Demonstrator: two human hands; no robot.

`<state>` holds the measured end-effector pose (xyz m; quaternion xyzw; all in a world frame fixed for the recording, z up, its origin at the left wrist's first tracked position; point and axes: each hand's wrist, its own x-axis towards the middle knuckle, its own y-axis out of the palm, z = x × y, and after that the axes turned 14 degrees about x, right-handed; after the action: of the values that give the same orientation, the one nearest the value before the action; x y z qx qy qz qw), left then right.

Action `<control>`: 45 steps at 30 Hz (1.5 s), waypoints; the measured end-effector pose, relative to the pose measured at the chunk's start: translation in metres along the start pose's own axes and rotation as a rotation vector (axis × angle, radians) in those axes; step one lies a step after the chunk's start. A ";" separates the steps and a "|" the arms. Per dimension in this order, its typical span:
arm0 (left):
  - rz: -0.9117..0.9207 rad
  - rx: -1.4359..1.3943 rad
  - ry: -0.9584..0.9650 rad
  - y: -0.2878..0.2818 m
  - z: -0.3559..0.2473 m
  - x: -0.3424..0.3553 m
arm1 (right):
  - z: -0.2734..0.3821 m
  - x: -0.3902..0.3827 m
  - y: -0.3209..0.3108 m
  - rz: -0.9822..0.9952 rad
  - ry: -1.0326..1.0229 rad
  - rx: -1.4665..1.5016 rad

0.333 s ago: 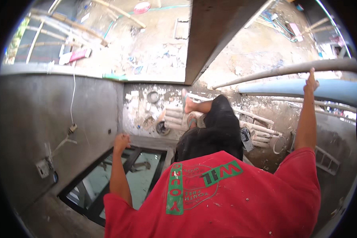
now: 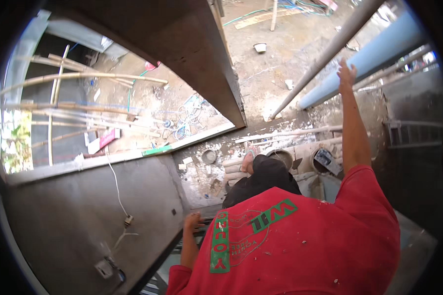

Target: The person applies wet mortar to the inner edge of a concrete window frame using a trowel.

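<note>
A grey wall (image 2: 83, 206) bounds a littered floor (image 2: 194, 182). By the floor's far edge, a blue pipe (image 2: 379, 53) slants upward beside a grey pole (image 2: 331, 51). My right hand (image 2: 347, 77), fingers spread, is at the pipe; I cannot confirm contact. My left hand (image 2: 193, 222) is loosely bent. Pipe judged stiff, smooth; grip around mid-length.

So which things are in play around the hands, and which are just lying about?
Likely in play:
- right hand, at the blue pipe, contact unclear
- grey pole, beside the pipe
- left hand, apparently empty

Seemingly just lying about:
- round container
- red-and-white object
- long bamboo pole
</note>
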<state>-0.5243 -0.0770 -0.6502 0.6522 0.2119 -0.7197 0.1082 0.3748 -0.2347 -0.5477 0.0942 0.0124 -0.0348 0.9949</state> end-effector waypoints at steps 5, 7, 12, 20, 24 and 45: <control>0.022 0.088 -0.006 0.001 -0.043 -0.017 | -0.071 -0.091 -0.056 0.024 0.233 -0.021; -0.026 0.293 0.052 0.001 -0.098 -0.056 | -0.120 -0.131 -0.117 0.086 0.421 -0.229; -0.133 0.461 0.134 -0.034 -0.143 -0.073 | -0.177 -0.315 -0.208 -0.046 1.025 -0.370; -0.090 0.499 0.144 -0.089 -0.197 -0.061 | -0.147 -0.545 -0.272 0.507 0.966 -0.386; -0.016 0.564 0.165 -0.094 -0.224 -0.042 | -0.080 -0.570 -0.256 0.286 1.119 -0.114; 0.147 1.046 0.100 -0.065 -0.337 -0.036 | 0.025 -0.605 -0.172 -0.267 1.427 0.391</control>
<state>-0.2470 0.1270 -0.6239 0.6656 -0.2168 -0.6879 -0.1915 -0.2402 -0.3676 -0.5362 0.2665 0.6590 -0.0872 0.6979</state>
